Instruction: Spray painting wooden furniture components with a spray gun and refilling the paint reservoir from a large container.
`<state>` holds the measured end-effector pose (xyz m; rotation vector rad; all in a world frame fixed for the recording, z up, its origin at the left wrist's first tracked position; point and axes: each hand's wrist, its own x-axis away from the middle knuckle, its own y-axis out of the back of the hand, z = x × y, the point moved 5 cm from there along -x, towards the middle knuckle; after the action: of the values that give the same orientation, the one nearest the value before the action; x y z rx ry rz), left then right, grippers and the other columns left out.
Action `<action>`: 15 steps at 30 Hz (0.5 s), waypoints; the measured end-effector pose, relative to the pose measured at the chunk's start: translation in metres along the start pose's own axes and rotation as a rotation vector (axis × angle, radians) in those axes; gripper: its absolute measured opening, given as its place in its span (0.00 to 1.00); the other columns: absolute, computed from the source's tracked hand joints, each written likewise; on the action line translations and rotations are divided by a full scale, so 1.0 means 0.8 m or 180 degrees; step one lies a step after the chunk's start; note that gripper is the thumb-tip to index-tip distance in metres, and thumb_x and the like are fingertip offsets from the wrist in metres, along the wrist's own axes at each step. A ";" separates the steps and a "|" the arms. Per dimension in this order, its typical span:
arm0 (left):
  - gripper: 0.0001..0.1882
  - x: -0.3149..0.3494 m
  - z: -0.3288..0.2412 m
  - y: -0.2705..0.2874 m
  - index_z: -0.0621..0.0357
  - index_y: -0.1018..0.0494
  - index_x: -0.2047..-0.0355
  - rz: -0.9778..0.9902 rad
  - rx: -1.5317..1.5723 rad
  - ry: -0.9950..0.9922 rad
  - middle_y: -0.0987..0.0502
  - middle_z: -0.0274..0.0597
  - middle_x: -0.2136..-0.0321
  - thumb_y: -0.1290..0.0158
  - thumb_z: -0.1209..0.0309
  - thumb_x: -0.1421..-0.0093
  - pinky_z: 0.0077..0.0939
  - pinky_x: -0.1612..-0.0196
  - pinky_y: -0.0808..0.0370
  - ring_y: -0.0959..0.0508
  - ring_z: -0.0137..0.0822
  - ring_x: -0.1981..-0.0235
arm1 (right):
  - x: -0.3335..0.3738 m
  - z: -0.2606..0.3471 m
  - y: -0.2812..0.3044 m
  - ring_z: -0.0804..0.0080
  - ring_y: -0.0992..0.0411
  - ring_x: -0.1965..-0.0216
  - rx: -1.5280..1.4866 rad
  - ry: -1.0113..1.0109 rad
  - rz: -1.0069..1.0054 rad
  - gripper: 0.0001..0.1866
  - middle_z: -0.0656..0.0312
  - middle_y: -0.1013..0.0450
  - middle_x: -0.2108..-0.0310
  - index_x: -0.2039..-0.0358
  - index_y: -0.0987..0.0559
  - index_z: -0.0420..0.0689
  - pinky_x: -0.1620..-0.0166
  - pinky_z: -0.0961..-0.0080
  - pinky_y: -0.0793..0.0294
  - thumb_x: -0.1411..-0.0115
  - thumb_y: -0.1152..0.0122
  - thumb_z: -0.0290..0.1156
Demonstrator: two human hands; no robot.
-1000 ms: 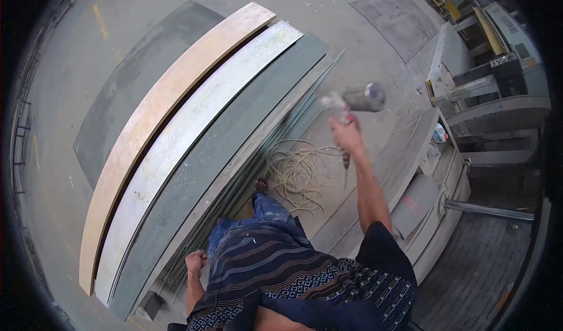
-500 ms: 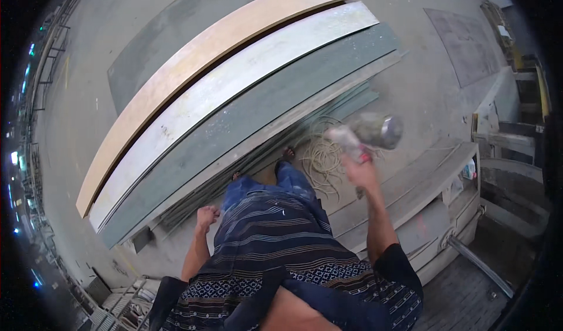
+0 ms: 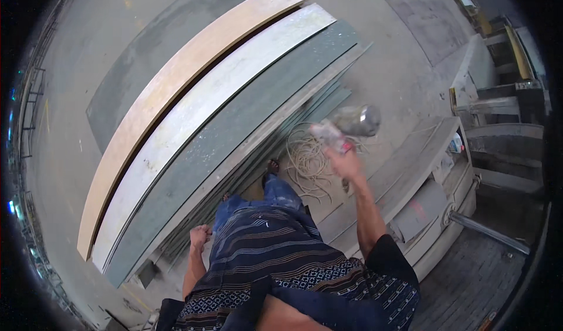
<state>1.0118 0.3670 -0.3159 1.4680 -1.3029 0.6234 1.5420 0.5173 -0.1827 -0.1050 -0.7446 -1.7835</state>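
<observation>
One canister tool (image 3: 359, 122), gripped in the right hand (image 3: 347, 164)

Tool: greyish cylinder, metallic end; blurred, so exact kind uncertain. Fingers wrapped round its grip. Location: front right, in view near a pale coil (image 3: 308, 162) on the floor (image 3: 404, 93). Left hand (image 3: 200, 236): clenched, near blue trousers (image 3: 280, 191). Alongside: curved tan panel (image 3: 190, 58), white panel (image 3: 218, 89), grey-green panel (image 3: 249, 103), side by side.

your tool (image 3: 331, 137) is whitish and red, its cup (image 3: 356, 120) grey; your dark shirt (image 3: 267, 252) has pale stripes and geometric bands; you see a tan board (image 3: 165, 86), white board (image 3: 190, 117) and grey-green board (image 3: 231, 130).
</observation>
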 end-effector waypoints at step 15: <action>0.11 -0.042 0.086 0.123 0.61 0.28 0.85 0.0309 -0.0680 -0.0820 0.27 0.37 0.85 0.54 0.73 0.49 0.23 0.81 0.36 0.30 0.28 0.84 | 0.055 0.019 0.018 0.79 0.40 0.93 -0.0125 0.0679 -0.1765 0.11 0.68 0.37 0.88 0.77 0.30 0.42 0.90 0.78 0.44 0.46 0.42 0.35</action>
<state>0.8947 0.3296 -0.3339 1.3457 -1.5961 0.3510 1.5348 0.4867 -0.1459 0.2893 -0.6185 -2.2897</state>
